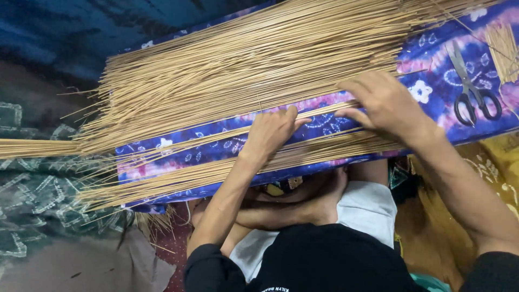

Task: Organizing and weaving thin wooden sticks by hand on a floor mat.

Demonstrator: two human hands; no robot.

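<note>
A big heap of thin tan sticks [243,65] lies along a long cushion covered in blue and purple patterned cloth [432,81]. A smaller row of sticks [189,173] runs along the cushion's near edge. My left hand [270,132] rests fingers-down on the cloth between the two groups, touching a few thin sticks. My right hand [386,103] lies flat just to the right, its fingers pressing on sticks at the heap's near edge. Whether either hand pinches a stick cannot be told.
Black-handled scissors [470,89] lie on the cloth at the right. A short bundle of cut sticks [503,48] sits at the far right. Green patterned fabric [38,189] covers the floor at the left. My crossed legs and a bare foot [303,205] are under the cushion.
</note>
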